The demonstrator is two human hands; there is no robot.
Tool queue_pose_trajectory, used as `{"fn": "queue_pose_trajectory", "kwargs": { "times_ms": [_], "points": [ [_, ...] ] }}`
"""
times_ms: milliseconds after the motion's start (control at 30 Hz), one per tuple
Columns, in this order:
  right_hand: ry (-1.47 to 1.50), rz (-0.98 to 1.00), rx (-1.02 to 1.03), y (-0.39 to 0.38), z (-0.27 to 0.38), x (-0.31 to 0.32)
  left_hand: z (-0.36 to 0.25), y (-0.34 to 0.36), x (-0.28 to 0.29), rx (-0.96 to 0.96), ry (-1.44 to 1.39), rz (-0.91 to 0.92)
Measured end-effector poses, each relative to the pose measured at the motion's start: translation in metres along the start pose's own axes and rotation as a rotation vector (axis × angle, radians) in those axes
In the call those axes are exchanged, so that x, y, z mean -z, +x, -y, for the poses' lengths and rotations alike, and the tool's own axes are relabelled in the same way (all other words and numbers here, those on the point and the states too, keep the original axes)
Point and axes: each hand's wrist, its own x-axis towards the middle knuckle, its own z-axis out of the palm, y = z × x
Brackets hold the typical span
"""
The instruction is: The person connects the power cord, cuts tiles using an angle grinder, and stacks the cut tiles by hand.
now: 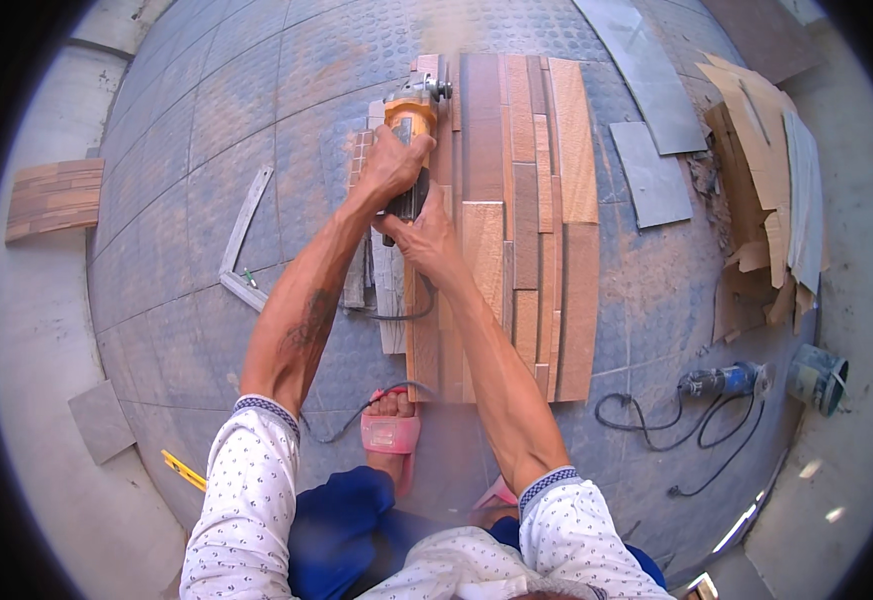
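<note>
An orange and black angle grinder (pixel 411 118) is gripped in both hands over the far end of the brown, wood-look strip tiles (pixel 526 220). My left hand (pixel 393 165) wraps round the middle of its body. Farther back, my right hand (pixel 426 238) closes on the black rear handle. The grinder's metal head points away from me, above the left part of the tiles; its disc is too blurred to make out. A dark cord (pixel 418 315) trails from the tool toward my foot.
Grey tile pieces (pixel 641 70) and torn cardboard (pixel 756 180) lie at the right. A blue power tool (pixel 724 380) with a coiled cord lies near a bucket (pixel 818 380). At left are a metal square (pixel 241 235), a yellow level (pixel 184 470) and another striped tile (pixel 53 200).
</note>
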Motion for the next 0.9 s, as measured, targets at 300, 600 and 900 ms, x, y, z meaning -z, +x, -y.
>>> {"fn": "queue_pose_trajectory", "kwargs": {
  "times_ms": [300,600,900],
  "points": [
    [0.002,-0.004,0.043,-0.009,-0.009,-0.001,-0.001,-0.015,-0.001,0.013,-0.024,0.012],
    [0.014,-0.009,0.01,-0.018,-0.016,-0.002,0.007,-0.021,-0.007,-0.037,0.007,-0.037],
    [0.049,-0.063,0.121,-0.03,-0.019,-0.004,0.011,-0.032,-0.01,-0.03,0.034,-0.022]
  ]
}}
